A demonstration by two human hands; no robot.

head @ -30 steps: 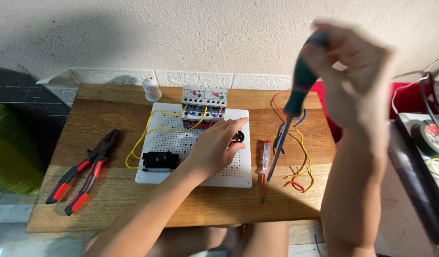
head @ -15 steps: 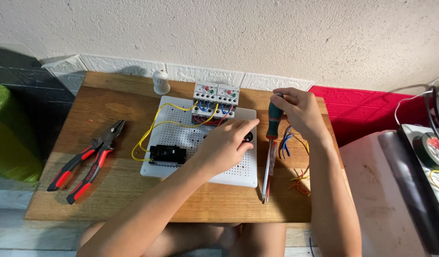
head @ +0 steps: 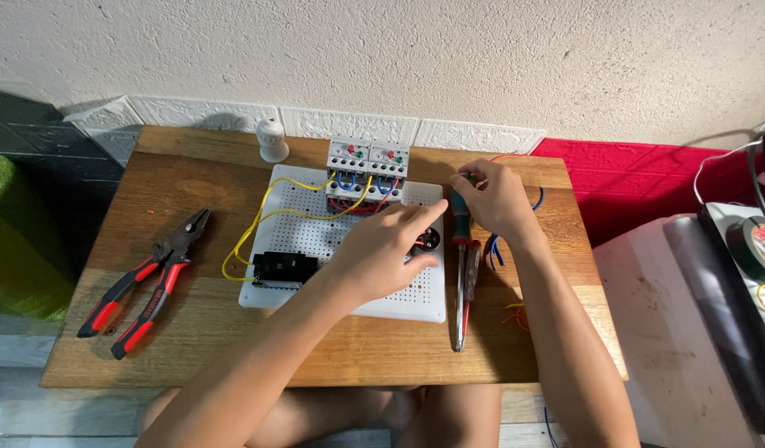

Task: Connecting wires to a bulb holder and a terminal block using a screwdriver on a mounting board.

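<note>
My right hand (head: 497,197) grips the top of a green-handled screwdriver (head: 459,222), which lies along the wooden table (head: 192,178) just right of the white perforated board (head: 416,303), tip towards me. Beside it lies a red tester screwdriver (head: 472,270). My left hand (head: 381,253) rests flat on the board, its fingers spread next to a round black part (head: 431,240). Two grey relay blocks (head: 368,164) stand at the board's far edge. Yellow wires (head: 258,222) run from them to a black block (head: 285,267).
Two pliers with red and black handles (head: 146,286) lie at the table's left. A small white ceramic fitting (head: 273,139) stands at the back. Loose coloured wires (head: 515,315) lie at the right. Off the table are a red mat (head: 648,178), a white appliance (head: 673,323) and a green object (head: 9,241).
My right hand has come down from high in the air with the green screwdriver and brought it onto the table beside the board. My left hand has stayed on the board.
</note>
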